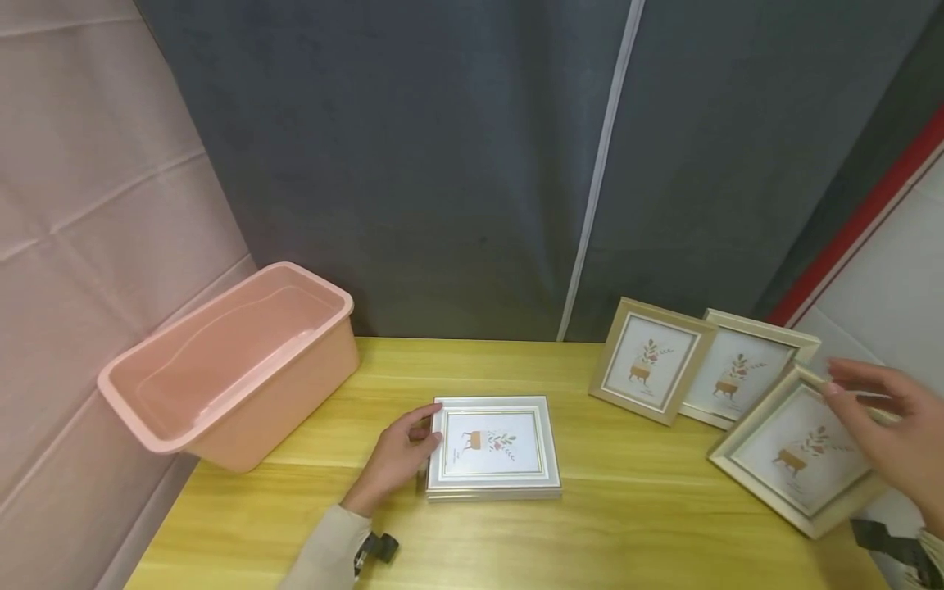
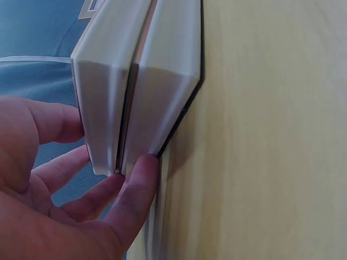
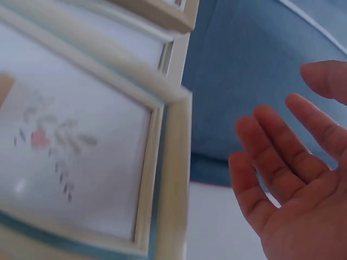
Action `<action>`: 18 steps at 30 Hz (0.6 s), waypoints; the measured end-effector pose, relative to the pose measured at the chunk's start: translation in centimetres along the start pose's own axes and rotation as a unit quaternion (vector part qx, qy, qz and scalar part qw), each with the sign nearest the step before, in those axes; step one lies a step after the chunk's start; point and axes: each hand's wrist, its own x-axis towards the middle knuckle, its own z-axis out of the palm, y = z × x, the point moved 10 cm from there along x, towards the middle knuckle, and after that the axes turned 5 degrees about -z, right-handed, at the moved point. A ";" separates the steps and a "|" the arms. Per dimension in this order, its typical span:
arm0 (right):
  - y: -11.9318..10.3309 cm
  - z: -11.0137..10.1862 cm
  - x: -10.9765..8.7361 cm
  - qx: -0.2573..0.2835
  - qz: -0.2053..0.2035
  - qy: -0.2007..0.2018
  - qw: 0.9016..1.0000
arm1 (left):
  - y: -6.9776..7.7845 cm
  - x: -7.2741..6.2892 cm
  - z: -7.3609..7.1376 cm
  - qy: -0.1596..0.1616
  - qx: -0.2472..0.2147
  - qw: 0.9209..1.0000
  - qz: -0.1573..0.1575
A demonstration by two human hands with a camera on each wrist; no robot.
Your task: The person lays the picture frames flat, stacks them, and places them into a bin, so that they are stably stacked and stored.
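Two picture frames lie stacked on the table, the upper white-silver picture frame (image 1: 490, 447) showing a floral print sideways. At the stack's left edge is my left hand (image 1: 401, 455), with fairly straight fingertips touching the side. The left wrist view shows the lower frame (image 2: 165, 81) beneath the upper one. Over on the right, my right hand (image 1: 888, 426) overlaps the upper right corner of a tilted cream picture frame (image 1: 811, 451). In the right wrist view its fingers (image 3: 279, 160) are spread loosely beside that frame, apart from it and holding nothing.
Behind the cream frame stand a tan-gold picture frame (image 1: 652, 360) and a pale gold picture frame (image 1: 745, 369), overlapping one another. A pink plastic bin (image 1: 283, 393) sits at the left. A dark grey curtain (image 1: 413, 180) backs the wood-grain table (image 1: 627, 524).
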 end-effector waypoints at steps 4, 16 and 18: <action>0.9 -0.6 0.0 -0.002 0.002 0.010 1.000 | 0.0 0.0 0.0 0.002 -0.006 1.000 0.001; 4.8 -0.6 -1.0 -0.056 0.060 -0.045 0.996 | -0.2 0.1 0.0 0.004 0.000 1.000 0.003; 5.2 -0.6 -1.0 -0.057 0.056 -0.045 0.996 | -0.2 0.1 0.0 0.005 0.000 1.000 0.001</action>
